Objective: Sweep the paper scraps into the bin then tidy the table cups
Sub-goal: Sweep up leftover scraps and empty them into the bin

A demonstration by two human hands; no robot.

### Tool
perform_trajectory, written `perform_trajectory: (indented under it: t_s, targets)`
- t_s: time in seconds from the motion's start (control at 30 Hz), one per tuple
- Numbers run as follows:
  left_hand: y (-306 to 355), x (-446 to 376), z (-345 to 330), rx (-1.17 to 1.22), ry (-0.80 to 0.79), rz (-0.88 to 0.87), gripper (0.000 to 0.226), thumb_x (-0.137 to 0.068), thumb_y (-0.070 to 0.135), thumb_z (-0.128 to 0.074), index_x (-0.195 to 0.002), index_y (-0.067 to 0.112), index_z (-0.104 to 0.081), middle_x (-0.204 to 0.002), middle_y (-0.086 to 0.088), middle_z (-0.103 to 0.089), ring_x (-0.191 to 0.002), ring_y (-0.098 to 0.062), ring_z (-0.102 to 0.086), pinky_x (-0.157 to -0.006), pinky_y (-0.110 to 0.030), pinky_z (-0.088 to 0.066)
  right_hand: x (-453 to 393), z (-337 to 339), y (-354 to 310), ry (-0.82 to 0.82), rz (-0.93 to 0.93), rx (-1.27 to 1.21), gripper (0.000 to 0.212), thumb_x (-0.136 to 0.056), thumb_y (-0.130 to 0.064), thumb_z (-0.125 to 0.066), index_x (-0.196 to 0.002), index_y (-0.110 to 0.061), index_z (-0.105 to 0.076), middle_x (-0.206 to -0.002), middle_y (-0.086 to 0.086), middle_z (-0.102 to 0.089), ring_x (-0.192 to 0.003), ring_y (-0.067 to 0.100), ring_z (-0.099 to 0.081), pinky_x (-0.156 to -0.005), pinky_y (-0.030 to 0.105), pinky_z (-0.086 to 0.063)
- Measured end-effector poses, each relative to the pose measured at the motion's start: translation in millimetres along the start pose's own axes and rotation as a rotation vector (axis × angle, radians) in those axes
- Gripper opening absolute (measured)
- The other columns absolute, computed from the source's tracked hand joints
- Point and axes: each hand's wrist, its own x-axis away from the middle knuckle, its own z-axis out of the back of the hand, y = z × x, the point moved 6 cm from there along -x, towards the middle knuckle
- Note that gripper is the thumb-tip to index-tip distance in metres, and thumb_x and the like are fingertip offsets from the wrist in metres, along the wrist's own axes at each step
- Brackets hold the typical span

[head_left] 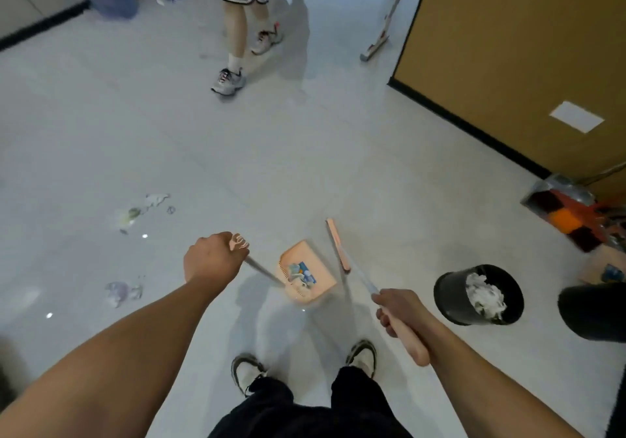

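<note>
My left hand [213,261] grips the top of the long handle of a pink dustpan [321,273], which sits on the floor in front of my feet with several paper scraps [301,273] inside. My right hand [398,310] grips the pink handle of a broom whose narrow pink head [337,244] rests on the floor just right of the dustpan. A black round bin [450,297] stands on the floor to the right, holding crumpled white paper. Loose paper scraps [135,214] lie on the floor to the left, with another small pile [122,292] nearer me.
Another person's legs [237,41] stand on the white floor ahead. A brown wall or cabinet [525,48] fills the upper right, with a mop [382,38] leaning beside it. Colourful clutter [576,214] lies at the right edge. A dark object [592,315] sits beside the bin.
</note>
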Motion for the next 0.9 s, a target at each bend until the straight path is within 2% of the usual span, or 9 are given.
perform_trajectory:
  t_s: [0.1, 0.23, 0.4, 0.5, 0.67, 0.9]
  targets:
    - [-87.8, 2.4, 29.6, 0.066, 0.043, 0.162, 0.028, -0.076, 0.054, -0.056, -0.072, 0.026, -0.061, -0.061, 0.006, -0.058, -0.062, -0.019, -0.055, -0.055, -0.028, -0.042, -3.6, -76.1, -26.6, -0.043, 0.045, 0.1, 0.01, -0.087, -0.013, -0.066, -0.086, -0.006, -0.059, -0.057, 0.012, -0.051, -0.041, 0.018, -0.04, -0.042, 0.024, -0.031]
    - [-205.6, 25.2, 65.6, 0.184, 0.106, 0.372, 0.026, -0.069, 0.053, -0.056, -0.067, 0.027, -0.059, -0.06, 0.007, -0.06, -0.064, -0.018, -0.058, -0.055, -0.027, -0.042, -8.7, -190.4, -56.7, -0.147, 0.057, 0.247, 0.01, -0.084, -0.013, -0.063, -0.091, -0.006, -0.06, -0.054, 0.01, -0.051, -0.039, 0.018, -0.041, -0.04, 0.023, -0.034]
    - [-338.7, 78.5, 100.5, 0.211, 0.175, 0.639, 0.025, -0.068, 0.052, -0.056, -0.067, 0.026, -0.058, -0.064, 0.004, -0.059, -0.068, -0.023, -0.058, -0.06, -0.03, -0.046, 4.7, -325.7, -84.9, -0.236, 0.12, 0.464, 0.014, -0.082, -0.012, -0.059, -0.09, 0.0, -0.06, -0.052, 0.01, -0.048, -0.038, 0.019, -0.037, -0.038, 0.022, -0.032]
    - [-402.6, 118.9, 112.5, 0.233, 0.225, 0.792, 0.026, -0.069, 0.05, -0.06, -0.069, 0.024, -0.06, -0.064, 0.005, -0.058, -0.067, -0.022, -0.059, -0.054, -0.026, -0.04, 21.3, -394.9, -95.9, -0.304, 0.158, 0.61, 0.01, -0.084, -0.01, -0.058, -0.087, 0.0, -0.059, -0.052, 0.011, -0.048, -0.039, 0.019, -0.038, -0.038, 0.022, -0.033]
    - [-471.9, 180.1, 116.9, 0.201, 0.28, 1.058, 0.025, -0.074, 0.048, -0.059, -0.077, 0.024, -0.067, -0.067, 0.002, -0.061, -0.062, -0.022, -0.056, -0.061, -0.03, -0.046, 39.5, -494.0, -117.9, -0.403, 0.227, 0.853, 0.006, -0.086, -0.004, -0.059, -0.083, 0.001, -0.06, -0.05, 0.012, -0.05, -0.038, 0.021, -0.043, -0.038, 0.022, -0.036]
    - [-523.5, 203.7, 101.6, 0.201, 0.322, 1.294, 0.027, -0.079, 0.052, -0.054, -0.081, 0.028, -0.067, -0.064, 0.006, -0.059, -0.06, -0.017, -0.054, -0.057, -0.029, -0.046, 26.1, -632.3, -161.5, -0.482, 0.324, 1.139, 0.013, -0.082, 0.008, -0.055, -0.075, -0.002, -0.055, -0.056, 0.015, -0.05, -0.037, 0.021, -0.045, -0.04, 0.024, -0.038]
